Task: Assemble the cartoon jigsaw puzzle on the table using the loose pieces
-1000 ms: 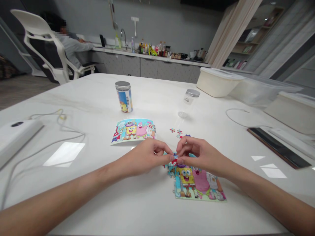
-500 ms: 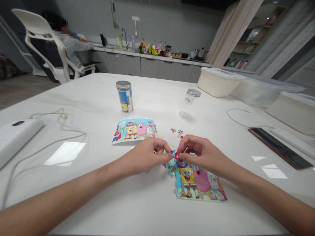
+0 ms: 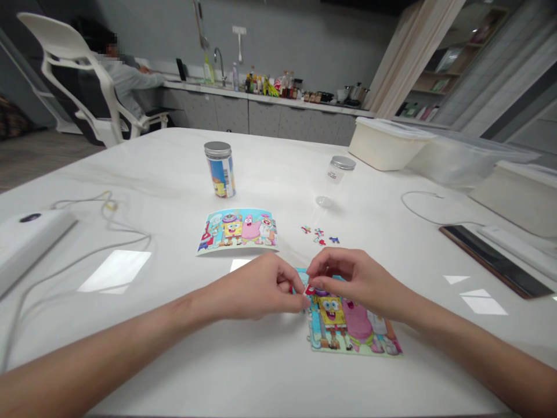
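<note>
A small red and white puzzle piece (image 3: 308, 289) is pinched between the fingertips of my left hand (image 3: 267, 287) and my right hand (image 3: 352, 278). Both hands are closed, meeting over the left part of a partly joined cartoon jigsaw puzzle (image 3: 359, 325). Yellow and pink figures show on it; my right hand covers its upper portion. Several loose puzzle pieces (image 3: 319, 232) lie just beyond my right hand. Farther left, a curled picture sheet (image 3: 238, 229) carries the same cartoon scene.
A picture-labelled jar (image 3: 221, 171) and a clear jar (image 3: 337, 180) stand behind the sheet. Pale storage boxes (image 3: 387, 145) and a dark phone (image 3: 491, 261) occupy the right side. A white power strip (image 3: 35, 244) with cables lies left. A person (image 3: 126, 84) sits beyond the table.
Both hands have come slightly nearer, with the red piece now lower, over the puzzle's left part. A blue loose piece beyond my right hand has come into view.
</note>
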Demonstrator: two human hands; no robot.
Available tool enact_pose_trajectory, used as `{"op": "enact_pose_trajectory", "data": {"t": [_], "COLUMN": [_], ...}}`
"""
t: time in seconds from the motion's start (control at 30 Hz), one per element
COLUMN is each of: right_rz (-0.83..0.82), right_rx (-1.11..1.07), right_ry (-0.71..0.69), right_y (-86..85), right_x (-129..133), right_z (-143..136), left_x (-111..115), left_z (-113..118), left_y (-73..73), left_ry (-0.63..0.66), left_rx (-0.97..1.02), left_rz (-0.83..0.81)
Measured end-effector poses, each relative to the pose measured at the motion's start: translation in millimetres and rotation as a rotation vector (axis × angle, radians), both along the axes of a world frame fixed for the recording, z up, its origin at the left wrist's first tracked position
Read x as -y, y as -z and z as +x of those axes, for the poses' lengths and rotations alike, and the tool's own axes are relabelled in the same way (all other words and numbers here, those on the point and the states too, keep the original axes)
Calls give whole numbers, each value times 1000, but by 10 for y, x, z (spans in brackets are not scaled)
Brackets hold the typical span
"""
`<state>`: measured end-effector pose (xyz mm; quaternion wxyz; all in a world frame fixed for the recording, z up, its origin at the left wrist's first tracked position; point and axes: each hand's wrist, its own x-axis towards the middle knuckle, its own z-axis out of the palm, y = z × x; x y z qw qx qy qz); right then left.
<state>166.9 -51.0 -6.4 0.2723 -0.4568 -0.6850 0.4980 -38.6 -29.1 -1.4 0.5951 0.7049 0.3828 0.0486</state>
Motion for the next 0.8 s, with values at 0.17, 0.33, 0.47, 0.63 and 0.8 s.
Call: {"op": "enact_pose_trajectory", "data": {"t": [0.17,0.33,0.47,0.63,0.8], "right_rz": [-38,-58,-52,10,28], "right_rx": [-20,-39,-25,24,57], "right_ry": [-26,-66,-80,-75,-121], "right_y": [29,54,54,60,69], "right_x": [7,6,11,-22,-42], "right_z": [-3,-3,1,28,40], "left_x": [28,10,-8,-9,-12], "left_z": [-19,-25,-49,-80,-125], "left_y": [-43,-49,-45,-91,-141], "left_ry": [57,68,85,104,143], "left_rx": [-80,-83,-130,-279,-343], "left_rz": [-37,-17,-39,-1,306]}}
